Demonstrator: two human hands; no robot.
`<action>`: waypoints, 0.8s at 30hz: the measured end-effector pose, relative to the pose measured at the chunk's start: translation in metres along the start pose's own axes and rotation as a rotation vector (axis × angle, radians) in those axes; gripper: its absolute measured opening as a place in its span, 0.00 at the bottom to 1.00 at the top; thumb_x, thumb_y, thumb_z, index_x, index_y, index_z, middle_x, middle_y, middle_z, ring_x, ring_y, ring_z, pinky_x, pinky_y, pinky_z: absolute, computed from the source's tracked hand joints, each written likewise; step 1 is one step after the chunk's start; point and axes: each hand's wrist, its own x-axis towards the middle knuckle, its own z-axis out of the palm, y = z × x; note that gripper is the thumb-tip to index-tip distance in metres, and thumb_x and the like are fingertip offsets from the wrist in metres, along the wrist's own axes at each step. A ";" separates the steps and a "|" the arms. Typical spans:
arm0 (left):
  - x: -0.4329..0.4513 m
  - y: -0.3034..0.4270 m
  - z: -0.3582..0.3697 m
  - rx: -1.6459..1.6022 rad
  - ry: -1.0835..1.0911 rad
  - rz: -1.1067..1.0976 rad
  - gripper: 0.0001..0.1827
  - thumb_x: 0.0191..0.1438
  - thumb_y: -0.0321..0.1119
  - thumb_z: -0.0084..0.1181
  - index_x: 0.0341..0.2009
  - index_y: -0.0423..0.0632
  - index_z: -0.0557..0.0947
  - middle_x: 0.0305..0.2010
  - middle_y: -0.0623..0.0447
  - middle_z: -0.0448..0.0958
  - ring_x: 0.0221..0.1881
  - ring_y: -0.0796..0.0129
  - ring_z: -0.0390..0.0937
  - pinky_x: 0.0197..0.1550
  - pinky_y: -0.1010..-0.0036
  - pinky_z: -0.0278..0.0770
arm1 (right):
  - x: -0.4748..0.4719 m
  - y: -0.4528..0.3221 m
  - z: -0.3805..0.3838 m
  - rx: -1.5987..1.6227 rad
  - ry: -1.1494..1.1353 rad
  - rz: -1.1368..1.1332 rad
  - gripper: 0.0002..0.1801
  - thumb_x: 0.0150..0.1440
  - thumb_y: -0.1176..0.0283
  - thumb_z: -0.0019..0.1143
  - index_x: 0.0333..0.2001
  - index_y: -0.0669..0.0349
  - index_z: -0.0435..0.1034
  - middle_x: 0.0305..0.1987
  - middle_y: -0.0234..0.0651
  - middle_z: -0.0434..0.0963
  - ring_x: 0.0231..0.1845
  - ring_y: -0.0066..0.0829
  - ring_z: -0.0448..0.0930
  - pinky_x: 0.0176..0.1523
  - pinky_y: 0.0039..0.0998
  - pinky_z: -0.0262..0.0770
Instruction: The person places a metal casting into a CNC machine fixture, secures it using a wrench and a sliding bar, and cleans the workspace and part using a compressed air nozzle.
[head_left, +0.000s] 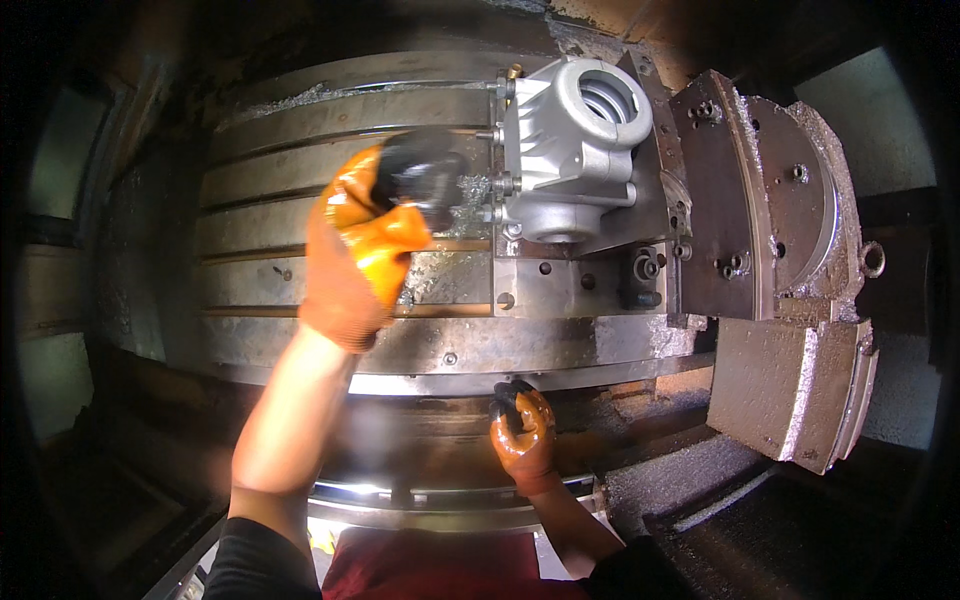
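A cast aluminium housing with a round bore stands clamped on a steel fixture plate, on a slotted machine table. My left hand, in an orange glove with black fingertips, is raised over the table to the left of the housing. Its fingers are curled and blurred; whether they hold anything cannot be told. Just below the table's front edge is my right hand, gloved alike, with curled fingers and a gap between thumb and fingers; nothing shows in it.
Metal chips lie between my left hand and the housing. A rotary fixture with bolts rises at the right, above a chip-covered block. Bolts stick out from the housing's left side. A metal rail crosses in front of my body.
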 end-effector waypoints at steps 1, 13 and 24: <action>0.001 -0.003 0.008 0.098 0.001 0.090 0.20 0.58 0.24 0.54 0.56 0.37 0.77 0.41 0.53 0.79 0.35 0.73 0.76 0.39 0.77 0.75 | -0.001 0.000 0.000 0.013 0.007 0.013 0.14 0.50 0.83 0.60 0.42 0.65 0.74 0.46 0.41 0.83 0.53 0.43 0.80 0.61 0.41 0.72; 0.002 -0.005 0.028 0.193 0.056 0.090 0.15 0.52 0.25 0.60 0.45 0.35 0.80 0.40 0.53 0.80 0.40 0.75 0.75 0.43 0.77 0.75 | -0.015 0.000 -0.006 -0.008 0.025 0.071 0.13 0.50 0.79 0.59 0.42 0.65 0.77 0.45 0.42 0.83 0.52 0.45 0.79 0.62 0.41 0.70; -0.003 0.016 0.045 -0.082 0.051 0.016 0.19 0.55 0.22 0.54 0.53 0.38 0.81 0.46 0.55 0.81 0.43 0.77 0.76 0.46 0.79 0.74 | -0.034 0.017 -0.011 -0.064 -0.063 0.023 0.26 0.50 0.77 0.67 0.52 0.61 0.68 0.53 0.43 0.80 0.58 0.44 0.77 0.64 0.46 0.68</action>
